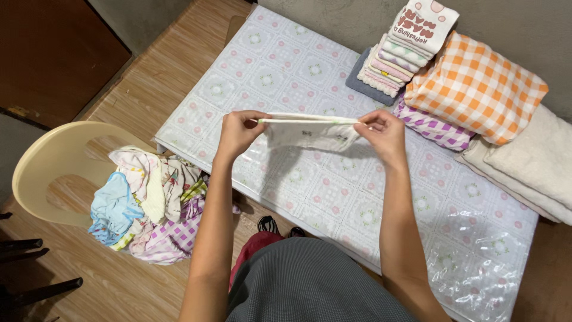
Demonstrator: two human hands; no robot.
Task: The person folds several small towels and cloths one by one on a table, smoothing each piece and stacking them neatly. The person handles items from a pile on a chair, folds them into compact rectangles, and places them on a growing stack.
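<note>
a: nearest the lens is a grey skirt [310, 280] over the lap, with a dark red bit of fabric just beside it; above that, two bare forearms reach out over the table [298, 77].

b: what do the hands hold?

a: a small white cloth [310, 132], stretched between them just above the patterned tabletop; the left hand [238, 132] pinches its left end with fingers closed tight on the edge; the right hand [384, 134] pinches the other end the same way; the top edge is pulled flat and straight, and the rest hangs in a shallow fold.

b: and around it?

a: at the far right of the table, a stack of folded cloths [396, 56], an orange checked bundle [476, 86] over a purple checked one [432, 128], and cream towels [530, 167]; to the left, on the wooden floor, a cream plastic chair [42, 161] holds a loose heap of laundry [149, 203].
</note>
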